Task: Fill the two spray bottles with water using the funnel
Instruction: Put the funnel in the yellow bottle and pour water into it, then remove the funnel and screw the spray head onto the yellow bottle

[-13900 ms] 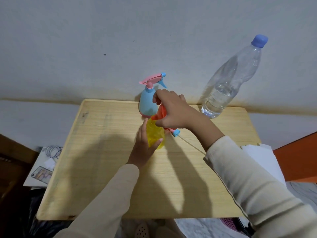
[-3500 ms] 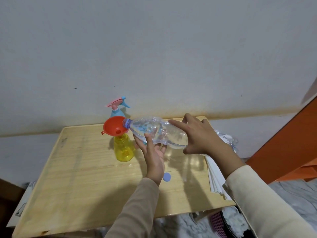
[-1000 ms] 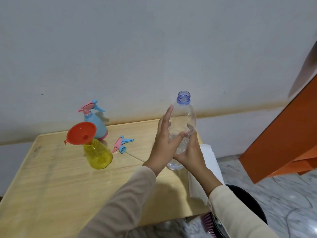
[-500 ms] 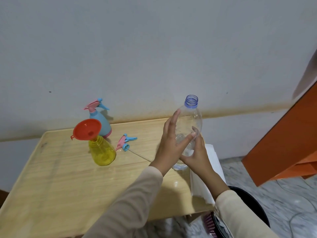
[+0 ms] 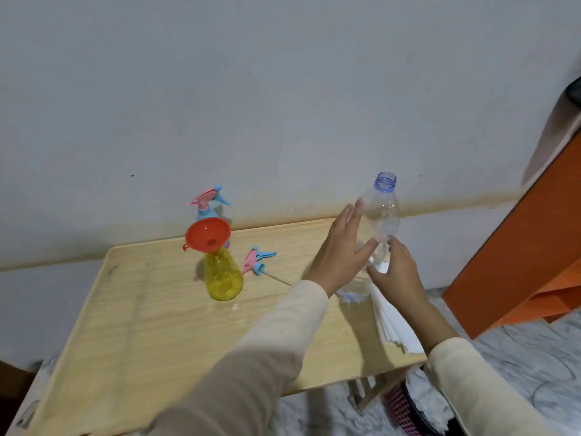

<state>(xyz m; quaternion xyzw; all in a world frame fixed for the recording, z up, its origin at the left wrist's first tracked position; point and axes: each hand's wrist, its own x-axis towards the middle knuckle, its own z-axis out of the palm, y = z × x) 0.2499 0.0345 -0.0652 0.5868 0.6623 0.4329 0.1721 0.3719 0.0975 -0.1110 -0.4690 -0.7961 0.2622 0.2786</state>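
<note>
- Pale wall behind, the counter [image 5: 151, 325] is carrying the yellow spray bottle [image 5: 223, 275], funnel [image 5: 207, 236] in its neck.
- I am judging the water bottle [image 5: 382, 215] light and crushable, best held mid-body.
- The right hand [image 5: 396, 272] is pinching it upright near the counter's right edge, the left hand [image 5: 341, 250] lying open beside it; seconds ago it was tilting into the funnel.

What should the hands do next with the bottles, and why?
Probably let go of the clear bottle and lift the orange funnel off the yellow spray bottle. The clear bottle stands upright, not pouring; the funnel sits in the yellow bottle's neck, and the blue spray bottle behind has its sprayer on.
</note>
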